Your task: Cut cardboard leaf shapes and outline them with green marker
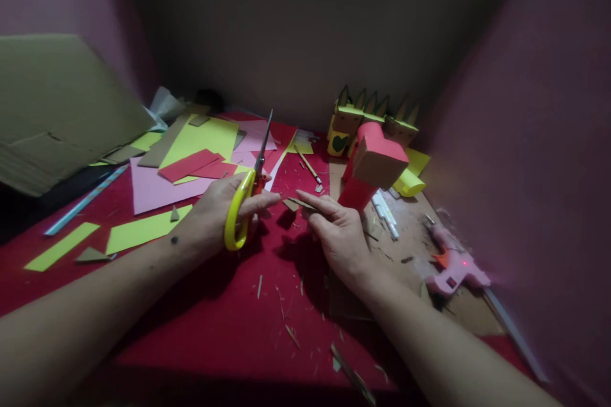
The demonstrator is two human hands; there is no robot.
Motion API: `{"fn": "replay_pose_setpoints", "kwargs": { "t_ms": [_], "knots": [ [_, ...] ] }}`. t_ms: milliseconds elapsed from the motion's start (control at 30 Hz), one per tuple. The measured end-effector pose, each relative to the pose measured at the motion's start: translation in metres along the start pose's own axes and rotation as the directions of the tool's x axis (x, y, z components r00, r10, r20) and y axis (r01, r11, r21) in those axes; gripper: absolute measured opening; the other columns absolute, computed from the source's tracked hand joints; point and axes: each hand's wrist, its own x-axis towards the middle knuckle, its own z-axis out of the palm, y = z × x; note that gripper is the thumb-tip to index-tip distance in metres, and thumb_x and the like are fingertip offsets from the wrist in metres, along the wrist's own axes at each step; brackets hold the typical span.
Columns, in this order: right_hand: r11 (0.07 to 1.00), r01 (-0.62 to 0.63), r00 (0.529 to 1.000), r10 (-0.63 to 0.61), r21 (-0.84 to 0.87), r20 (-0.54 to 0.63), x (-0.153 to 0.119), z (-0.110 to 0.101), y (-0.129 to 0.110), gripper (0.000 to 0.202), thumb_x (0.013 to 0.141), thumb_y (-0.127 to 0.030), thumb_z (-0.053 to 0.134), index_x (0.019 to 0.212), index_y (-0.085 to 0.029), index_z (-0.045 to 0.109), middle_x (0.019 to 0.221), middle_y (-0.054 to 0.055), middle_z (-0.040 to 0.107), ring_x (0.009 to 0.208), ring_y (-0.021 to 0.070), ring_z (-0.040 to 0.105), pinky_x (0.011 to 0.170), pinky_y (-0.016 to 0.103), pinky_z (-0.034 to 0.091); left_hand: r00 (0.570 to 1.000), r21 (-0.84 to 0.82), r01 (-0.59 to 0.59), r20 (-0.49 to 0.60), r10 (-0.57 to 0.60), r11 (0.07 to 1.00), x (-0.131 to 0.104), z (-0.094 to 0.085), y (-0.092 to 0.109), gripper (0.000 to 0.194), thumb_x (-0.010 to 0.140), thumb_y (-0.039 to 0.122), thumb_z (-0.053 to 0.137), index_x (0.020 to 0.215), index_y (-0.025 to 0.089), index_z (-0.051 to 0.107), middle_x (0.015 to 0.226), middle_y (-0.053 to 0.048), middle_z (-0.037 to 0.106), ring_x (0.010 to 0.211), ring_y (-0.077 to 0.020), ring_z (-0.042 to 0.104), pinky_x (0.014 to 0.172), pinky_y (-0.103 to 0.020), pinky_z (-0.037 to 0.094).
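Note:
Yellow-handled scissors (237, 216) are in my left hand (222, 206), their blades pointing up and away, with the index finger stretched toward the right. My right hand (341, 229) pinches a small piece of cardboard (300, 204) between thumb and fingers, close to the tip of the left index finger. Both hands are above the red tabletop (210, 324). Just beyond the right hand stands a red paper shape with a cardboard face (380, 162).
Coloured paper sheets (200, 140) and a large cardboard sheet (62, 108) are on the left. A pencil (308, 164) lies behind the hands. At the right are white markers (386, 215), a pink glue gun (456, 264) and yellow boxes with pointed tops (347, 119).

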Motion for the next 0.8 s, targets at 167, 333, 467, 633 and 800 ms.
{"fn": "replay_pose_setpoints", "kwargs": {
  "t_ms": [167,333,467,633,800],
  "knots": [
    [0.964,0.224,0.973,-0.215,-0.142,0.079,-0.005,0.002,0.001,0.045,0.081,-0.015,0.068,0.114,-0.037,0.092,0.081,0.0,0.061,0.079,0.0202,0.06,0.082,0.04,0.056,0.992,-0.081,0.086,0.1,-0.078,0.993,-0.006,0.007,0.009,0.04,0.08,0.059,0.084,0.074,0.023,0.066,0.054,-0.003,0.066,0.044,-0.0189,0.062,0.042,-0.029,0.048],
    [0.989,0.089,0.987,-0.071,-0.12,0.147,-0.008,0.005,-0.01,0.029,0.078,-0.021,0.076,0.101,-0.029,0.091,0.084,0.001,0.07,0.079,0.0203,0.064,0.076,0.038,0.055,0.993,-0.081,0.097,0.081,-0.09,0.992,-0.011,0.008,0.026,0.039,0.061,0.046,0.091,0.077,0.024,0.063,0.05,0.003,0.063,0.044,-0.0159,0.059,0.043,-0.025,0.046],
    [0.971,-0.226,0.959,0.208,0.079,0.193,-0.009,0.008,-0.015,0.016,0.074,-0.037,0.09,0.073,-0.024,0.08,0.075,0.001,0.077,0.072,0.0195,0.069,0.074,0.037,0.058,0.995,-0.058,0.044,0.091,-0.038,0.997,-0.011,0.01,0.028,0.039,0.059,0.039,0.093,0.073,0.024,0.059,0.052,0.005,0.062,0.046,-0.0123,0.057,0.044,-0.022,0.042],
    [0.937,-0.323,0.931,0.288,0.137,0.225,-0.009,0.008,-0.014,0.019,0.073,-0.032,0.09,0.073,-0.022,0.074,0.064,-0.004,0.07,0.052,0.0114,0.055,0.055,0.028,0.045,0.998,-0.105,0.012,0.06,-0.006,0.994,-0.014,0.012,0.02,0.04,0.066,0.044,0.091,0.089,0.025,0.064,0.059,0.006,0.061,0.049,-0.0133,0.057,0.045,-0.023,0.045],
    [0.924,-0.248,0.965,0.21,0.292,0.155,-0.003,0.006,-0.01,0.024,0.071,-0.031,0.091,0.077,-0.024,0.069,0.071,-0.003,0.073,0.064,0.0147,0.066,0.066,0.03,0.054,0.997,0.053,-0.062,-0.041,0.064,0.997,-0.03,-0.013,0.011,0.026,0.08,0.044,0.079,0.097,0.026,0.071,0.063,0.005,0.061,0.046,-0.0107,0.049,0.041,-0.022,0.037]
  ]
}}
